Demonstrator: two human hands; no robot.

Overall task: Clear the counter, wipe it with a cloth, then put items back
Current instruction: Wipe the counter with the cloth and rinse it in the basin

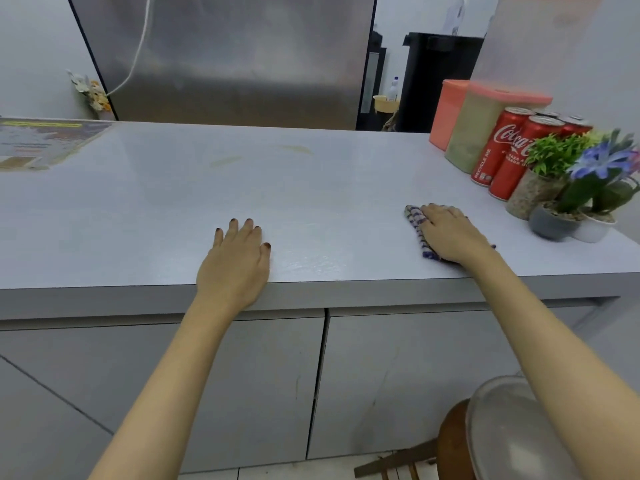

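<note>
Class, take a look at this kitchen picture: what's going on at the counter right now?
A person is wiping a grey counter. The right hand presses flat on a blue checked cloth near the front edge, while the left hand rests flat on the bare surface. Cola cans, two lidded containers and potted plants are bunched at the right end. Two yellowish smears further back are not yet wiped.

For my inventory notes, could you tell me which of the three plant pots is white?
The rightmost pot is white; the grey pot sits just left of it, and the speckled pot stands behind that.
</note>
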